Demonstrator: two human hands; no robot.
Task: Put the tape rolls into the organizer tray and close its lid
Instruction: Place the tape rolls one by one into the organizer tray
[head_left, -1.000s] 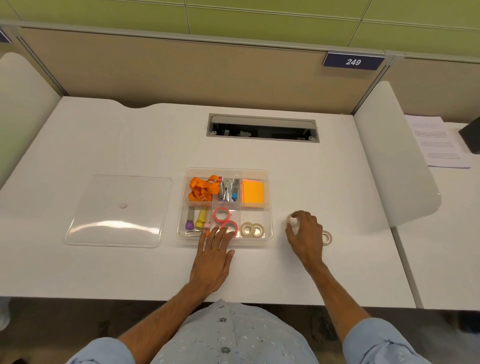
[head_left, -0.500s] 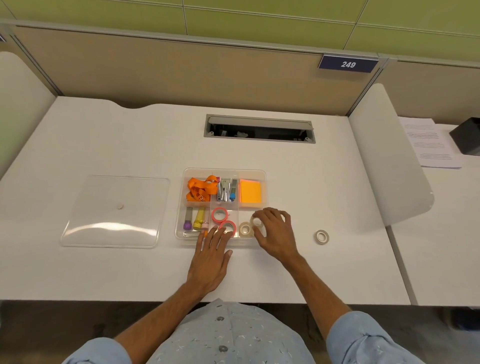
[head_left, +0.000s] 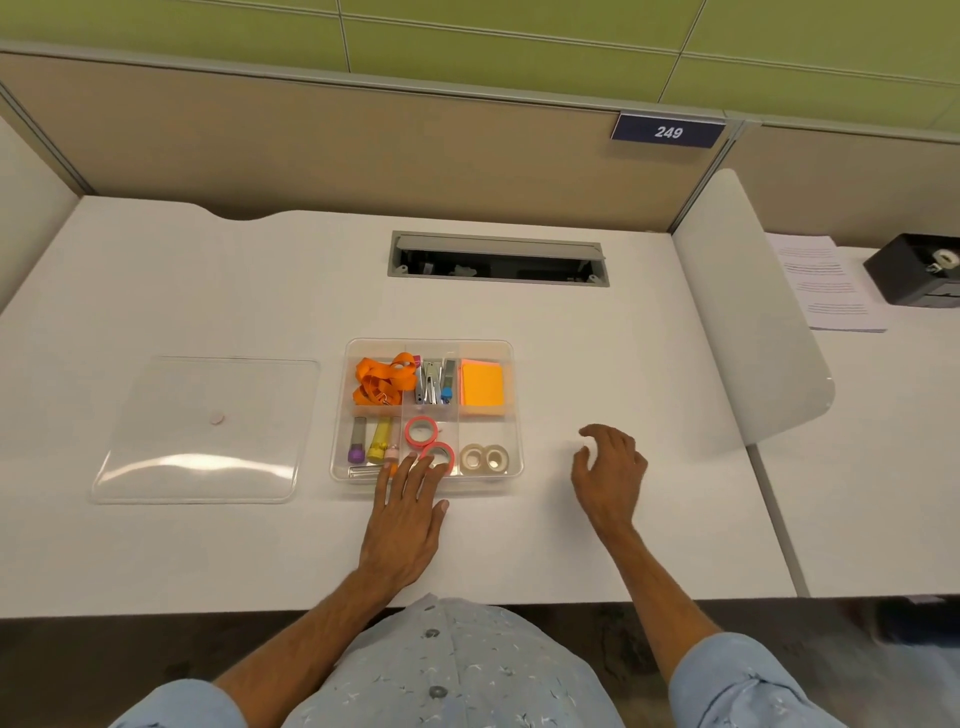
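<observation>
Tape rolls: two pink (head_left: 429, 441), two white (head_left: 484, 458) in organizer tray (head_left: 511, 470) near-side compartments on desk (head_left: 597, 364). Left hand (head_left: 408, 512) flat, fingers spread, tips over tray's near rim. Right hand (head_left: 613, 475) empty, fingers loosely curled, right of tray. Clear lid (head_left: 208, 428) lies left, off tray.

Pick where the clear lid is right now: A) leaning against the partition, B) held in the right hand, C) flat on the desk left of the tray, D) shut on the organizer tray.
C: the clear lid lies flat on the desk, left of the open organizer tray, with neither hand on it.
</observation>
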